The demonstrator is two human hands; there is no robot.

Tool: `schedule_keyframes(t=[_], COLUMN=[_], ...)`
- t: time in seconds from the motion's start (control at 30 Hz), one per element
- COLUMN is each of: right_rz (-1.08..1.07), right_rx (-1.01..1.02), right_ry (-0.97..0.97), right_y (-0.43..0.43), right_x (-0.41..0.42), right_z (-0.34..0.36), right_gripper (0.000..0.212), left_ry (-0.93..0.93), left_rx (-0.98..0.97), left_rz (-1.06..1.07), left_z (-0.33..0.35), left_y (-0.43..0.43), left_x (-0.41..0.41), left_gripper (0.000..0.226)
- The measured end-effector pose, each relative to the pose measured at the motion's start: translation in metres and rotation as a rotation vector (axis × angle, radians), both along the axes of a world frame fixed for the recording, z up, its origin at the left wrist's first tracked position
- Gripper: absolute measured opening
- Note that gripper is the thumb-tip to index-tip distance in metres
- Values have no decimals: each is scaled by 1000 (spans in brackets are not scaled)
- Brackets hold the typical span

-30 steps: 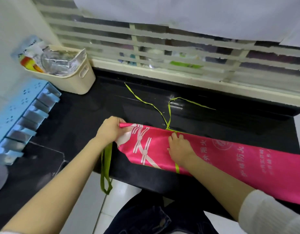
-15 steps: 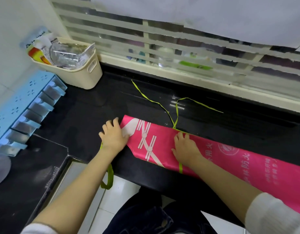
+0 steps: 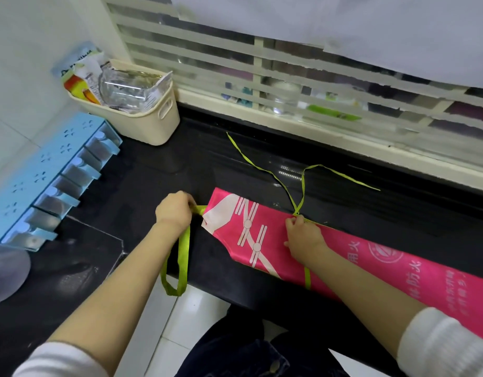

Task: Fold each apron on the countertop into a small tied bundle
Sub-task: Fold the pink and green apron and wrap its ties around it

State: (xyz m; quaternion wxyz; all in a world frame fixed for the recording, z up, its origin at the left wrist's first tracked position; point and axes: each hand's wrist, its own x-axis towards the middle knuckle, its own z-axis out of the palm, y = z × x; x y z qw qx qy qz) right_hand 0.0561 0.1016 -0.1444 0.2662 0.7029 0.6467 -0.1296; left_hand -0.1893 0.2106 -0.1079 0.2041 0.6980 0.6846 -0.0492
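Note:
A pink apron (image 3: 265, 240), folded into a long strip with white printing, lies along the front of the black countertop (image 3: 158, 175) and runs off to the right. Its green neck strap (image 3: 183, 257) hangs as a loop over the counter's front edge. My left hand (image 3: 174, 210) grips this strap just left of the apron's top end. My right hand (image 3: 304, 236) rests on the middle of the strip, fingertips at the spot where the two thin green waist ties (image 3: 303, 183) leave the cloth. Both ties trail across the counter toward the window.
A cream basket (image 3: 153, 123) stuffed with packets stands at the back left. On the left wall hangs a blue rack (image 3: 44, 183). A window sill and frosted window run along the back. The floor and my dark trousers (image 3: 235, 349) show below the counter edge.
My left hand has left the apron's top end, shifted slightly left and taken hold of the green neck strap. My right hand has stayed in place on the strip.

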Motion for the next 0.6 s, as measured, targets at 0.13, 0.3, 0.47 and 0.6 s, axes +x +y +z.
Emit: schedule_keyframes(t=[0.13,0.3,0.47,0.6], right_rz=[-10,-8,-25,-112], right_rx=[-27,-39,68,101], right_ry=[59,67,46,43], right_y=[9,9,-6,-37], right_x=[4,5,6,9], right_z=[7,10,5,-8], right_gripper=[59,58,60,83], left_ry=[17,261,52,115], left_rx=[116,293,95,-111], left_rz=[-38,-259,-701,-816], left_z=[10,12,-21,-56], left_y=[15,-7,-61,-84], left_x=[8,42,96,113], left_gripper=[39,49,52,58])
